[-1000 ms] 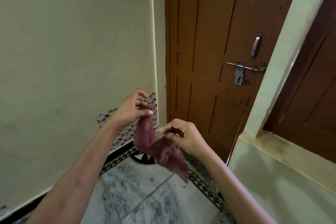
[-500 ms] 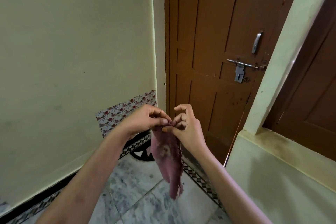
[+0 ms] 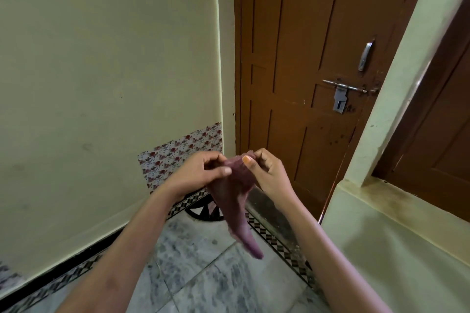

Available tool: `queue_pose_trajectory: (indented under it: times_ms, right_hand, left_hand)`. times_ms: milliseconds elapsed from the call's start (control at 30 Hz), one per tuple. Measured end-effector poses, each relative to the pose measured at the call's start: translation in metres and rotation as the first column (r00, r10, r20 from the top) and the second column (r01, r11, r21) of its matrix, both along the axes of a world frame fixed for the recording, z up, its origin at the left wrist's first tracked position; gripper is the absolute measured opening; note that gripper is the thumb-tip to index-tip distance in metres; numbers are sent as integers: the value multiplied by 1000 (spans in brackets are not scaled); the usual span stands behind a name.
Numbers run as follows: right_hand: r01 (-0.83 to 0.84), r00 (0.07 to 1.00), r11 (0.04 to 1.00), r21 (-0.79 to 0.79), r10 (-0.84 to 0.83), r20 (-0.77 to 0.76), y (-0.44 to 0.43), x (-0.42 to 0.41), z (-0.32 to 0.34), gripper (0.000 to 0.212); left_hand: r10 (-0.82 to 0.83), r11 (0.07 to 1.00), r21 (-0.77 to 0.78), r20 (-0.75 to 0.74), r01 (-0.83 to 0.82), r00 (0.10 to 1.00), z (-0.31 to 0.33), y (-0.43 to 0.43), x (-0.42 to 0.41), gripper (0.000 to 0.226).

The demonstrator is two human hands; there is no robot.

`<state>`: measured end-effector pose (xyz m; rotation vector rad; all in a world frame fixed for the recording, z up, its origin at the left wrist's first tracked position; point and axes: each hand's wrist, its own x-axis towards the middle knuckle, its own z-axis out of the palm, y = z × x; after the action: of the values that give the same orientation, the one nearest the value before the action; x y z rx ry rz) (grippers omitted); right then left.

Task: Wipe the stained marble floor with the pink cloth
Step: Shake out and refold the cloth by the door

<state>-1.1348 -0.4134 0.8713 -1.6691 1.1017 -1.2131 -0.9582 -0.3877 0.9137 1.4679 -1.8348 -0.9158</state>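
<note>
The pink cloth (image 3: 235, 207) hangs in the air in front of me, bunched at the top and tapering to a point below. My left hand (image 3: 201, 173) pinches its upper left part. My right hand (image 3: 267, 173) grips its upper right edge between thumb and fingers. Both hands are close together, well above the grey-veined marble floor (image 3: 203, 279), which fills the bottom of the view. The cloth does not touch the floor.
A cream wall (image 3: 101, 84) with a floral tile patch (image 3: 183, 152) stands on the left. A brown door (image 3: 305, 84) with a metal latch (image 3: 343, 91) is straight ahead. A low cream ledge (image 3: 394, 236) rises on the right. A patterned border strip (image 3: 279, 239) edges the floor.
My hands came together from apart, folding the cloth so it hangs narrower. They have since shifted a little, the cloth's top now held between both thumbs.
</note>
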Motion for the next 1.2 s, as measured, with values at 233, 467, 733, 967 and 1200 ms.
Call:
queue_pose_trajectory:
  times_ms: [233,467,733,967,1200]
  right_hand:
    - [-272,880,946,175,171,443,-5,-4,-14,41]
    - [-397,887,851,343,259,382,-8,-4,-41,49]
    - [-408,836,799,441,133,532,-8,-22,-63,27]
    - [-128,801,797,590,-268,536,-11,-16,-49,17]
    - [66,949,780,622,-242,203,-8,-8,-30,4]
  left_hand:
    - [-107,925,-304,371,229,923,43,-8,-24,11]
    - [-78,913,-381,183,144,980,89,-17,-30,10]
    - [288,872,-389,-79,-296,954,87,-45,26,9]
    - [435,856,-288,-47,-429,899,40,-46,42,11]
    - [320,939,-182,138,-293,937,-18,-25,1,21]
